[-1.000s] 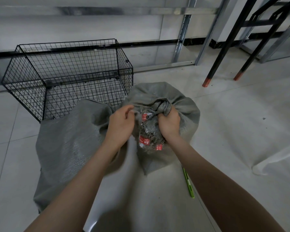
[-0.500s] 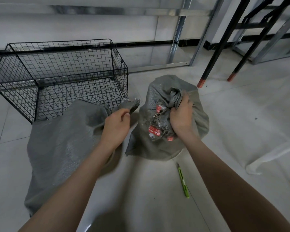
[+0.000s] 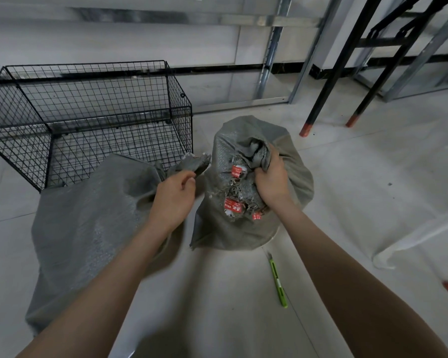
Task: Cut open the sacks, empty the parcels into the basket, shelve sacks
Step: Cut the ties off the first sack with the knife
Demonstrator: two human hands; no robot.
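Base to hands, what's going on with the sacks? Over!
Left hand pinches neck of left sack; right hand grips top of right sack. Basket empty. Knife on floor, nothing blocking.

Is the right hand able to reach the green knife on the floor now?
Probably yes, once it lets go. The right hand grips the bunched neck of the sack, so it is busy. The green knife lies bare on the floor beside that forearm, nothing covering it.

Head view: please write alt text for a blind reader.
The right hand grips the bunched top of a torn grey sack; the left hand holds the neck of a second sack. A wire basket stands behind them; a green knife lies on the floor.
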